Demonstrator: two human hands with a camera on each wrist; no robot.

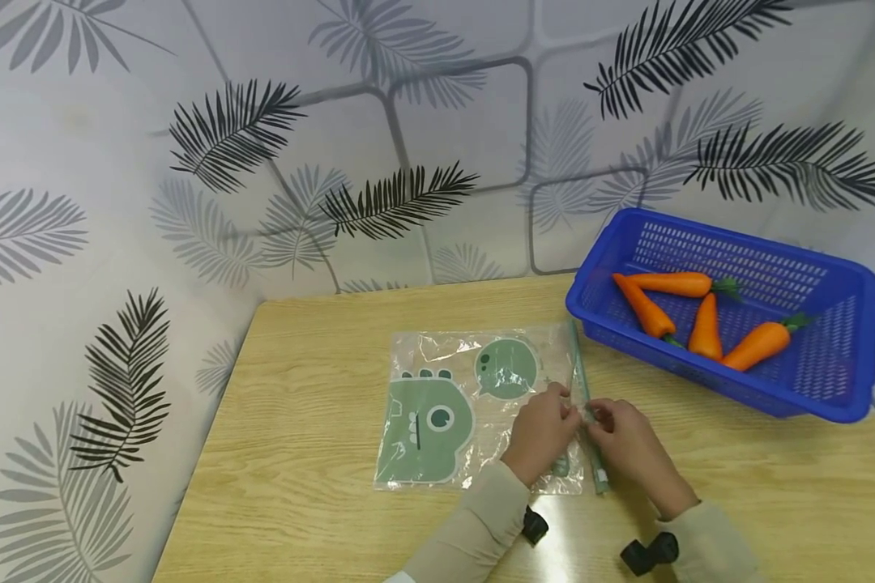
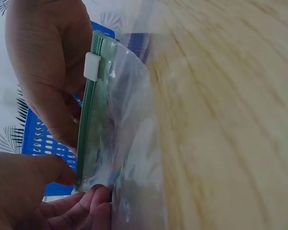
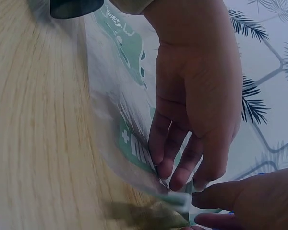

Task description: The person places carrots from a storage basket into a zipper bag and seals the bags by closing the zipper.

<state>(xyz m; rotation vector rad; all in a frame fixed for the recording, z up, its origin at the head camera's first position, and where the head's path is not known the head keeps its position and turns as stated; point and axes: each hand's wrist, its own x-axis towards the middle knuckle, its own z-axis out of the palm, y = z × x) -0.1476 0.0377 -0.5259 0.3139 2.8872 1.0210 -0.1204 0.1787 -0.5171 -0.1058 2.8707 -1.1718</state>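
A clear slider zipper bag (image 1: 448, 356) with a green dinosaur print lies flat on the wooden table. Its green zip strip (image 1: 580, 368) runs along the right edge, and a white slider (image 2: 91, 66) sits toward the near end. My left hand (image 1: 543, 429) pinches the bag beside the middle of the strip. Just across the strip, my right hand (image 1: 630, 441) grips its outer side with thumb and fingers. The two hands' fingertips almost meet in the right wrist view, where the strip edge (image 3: 177, 200) is lifted and partly hidden by fingers.
At the back right stands a blue plastic basket (image 1: 838, 283) with several carrots (image 1: 758, 344) in it. A leaf-patterned wall covering (image 1: 437, 227) rises behind the table (image 1: 299, 421). Black wrist straps (image 1: 649, 555) show near the sleeves.
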